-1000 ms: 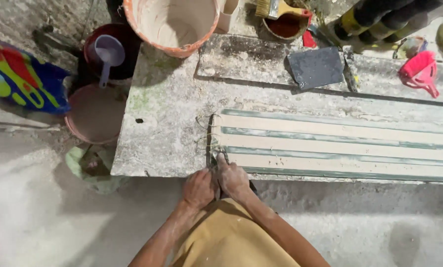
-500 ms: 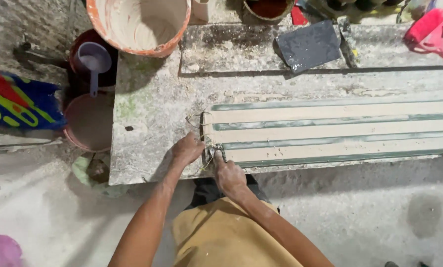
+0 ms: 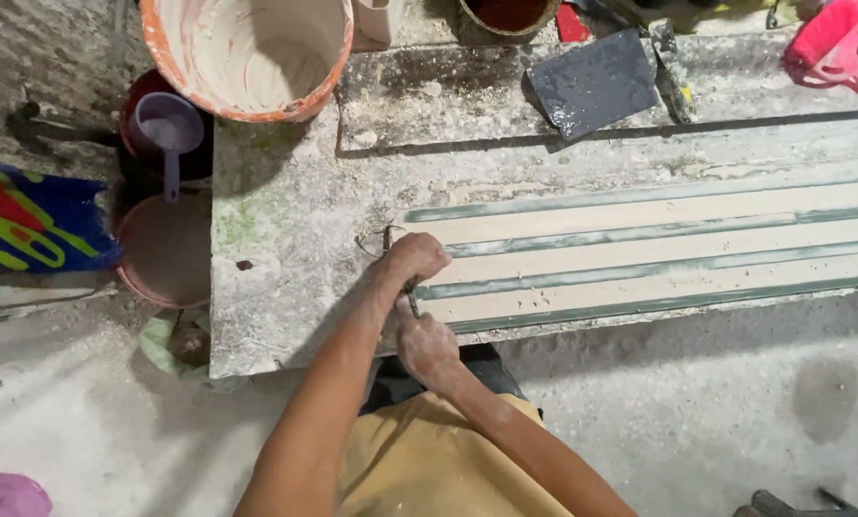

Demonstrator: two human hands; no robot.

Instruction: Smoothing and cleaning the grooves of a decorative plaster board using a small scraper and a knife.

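A long cream moulded strip with green grooves (image 3: 658,251) lay flat on the dusty grey slab workbench (image 3: 285,239), its long axis stretching rightward from both hands. The left hand (image 3: 415,258) was fisted at the strip's near end, farther up it than the right hand (image 3: 427,343). Both had fingers curled together around a thin dark tool (image 3: 411,297), largely hidden.

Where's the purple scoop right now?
In the head view, the purple scoop is at upper left, off the slab's left edge, resting in a dark red bucket beside the big orange-rimmed bucket.
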